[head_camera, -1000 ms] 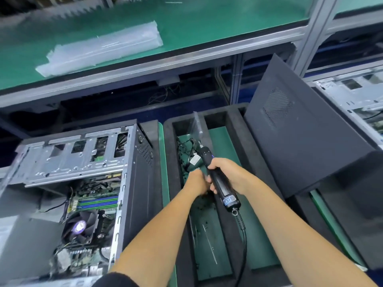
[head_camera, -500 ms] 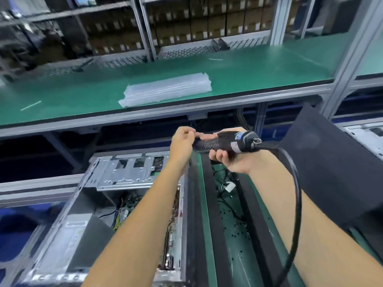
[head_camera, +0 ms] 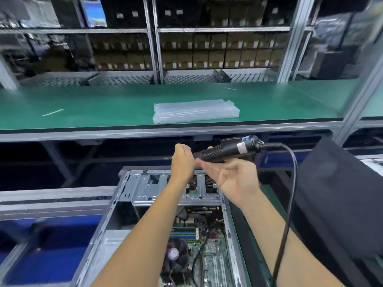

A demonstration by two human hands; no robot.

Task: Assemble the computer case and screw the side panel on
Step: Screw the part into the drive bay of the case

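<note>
A black electric screwdriver (head_camera: 226, 150) lies nearly level in front of me, above the open computer case (head_camera: 132, 183). My left hand (head_camera: 183, 160) curls round its front end, which hides the tip. My right hand (head_camera: 234, 179) is under the barrel with palm up and fingers stretched out; one fingertip shows above the barrel. The screwdriver's cable (head_camera: 290, 204) loops down on the right. The case lies on its side with the motherboard and fan exposed. A black side panel (head_camera: 335, 193) leans at the right, apart from the case.
A green shelf (head_camera: 103, 104) runs across at chest height, with a stack of clear plastic bags (head_camera: 195, 110) on it. Racks of boxes stand behind. A black foam tray (head_camera: 244, 235) with a green base lies between the case and the panel.
My view has lifted and swung left over the case. The screwdriver rose from the foam tray to level in front of me. My right hand's grip on it has loosened into stretched fingers.
</note>
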